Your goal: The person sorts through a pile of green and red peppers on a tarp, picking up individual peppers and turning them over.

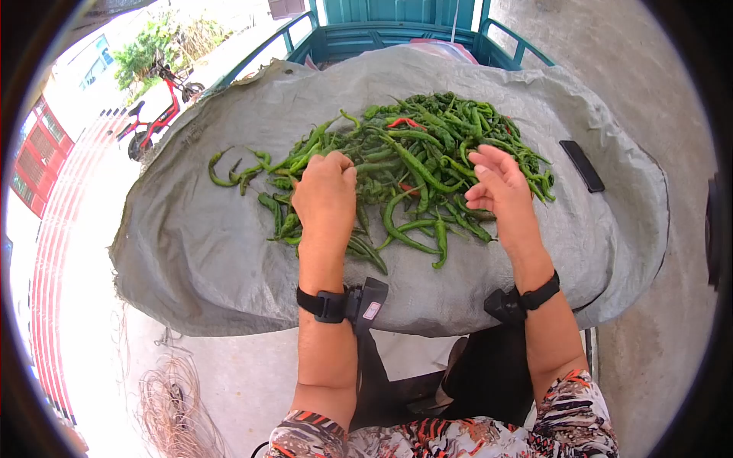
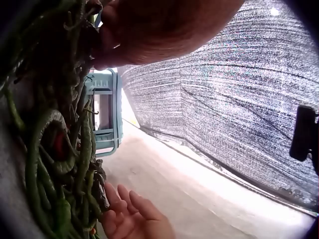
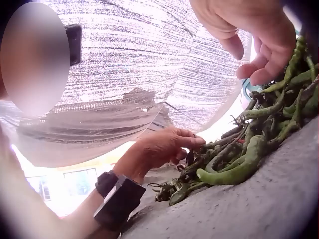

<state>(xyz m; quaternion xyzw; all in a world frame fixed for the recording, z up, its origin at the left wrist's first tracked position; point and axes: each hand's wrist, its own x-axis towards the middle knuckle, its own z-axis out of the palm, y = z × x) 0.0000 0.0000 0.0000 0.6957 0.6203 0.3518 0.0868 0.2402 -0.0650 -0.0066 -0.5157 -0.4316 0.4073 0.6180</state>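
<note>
My left hand (image 1: 324,195) rests knuckles-up on the near left part of the heap of long green chilli peppers (image 1: 412,164), its fingers curled down into the pods; from the right wrist view the fingertips (image 3: 192,142) meet the stems at the pile's edge, though I cannot tell whether they actually pinch one. My right hand (image 1: 500,187) hovers just above the right side of the same heap, palm turned inward, fingers loosely bent and spread, holding nothing.

The peppers lie in a loose spread on a grey woven tarpaulin sheet (image 1: 198,252), mostly between and beyond my two hands, with a few stragglers trailing off to the left. A couple of red chilli peppers (image 1: 405,122) show among the green near the far side. A flat black phone-like slab (image 1: 582,165) lies on the tarpaulin to the right, well apart from the heap. Beyond the tarpaulin stands a teal metal cart frame (image 1: 397,30), and a red scooter (image 1: 156,118) is parked far off on the left.
</note>
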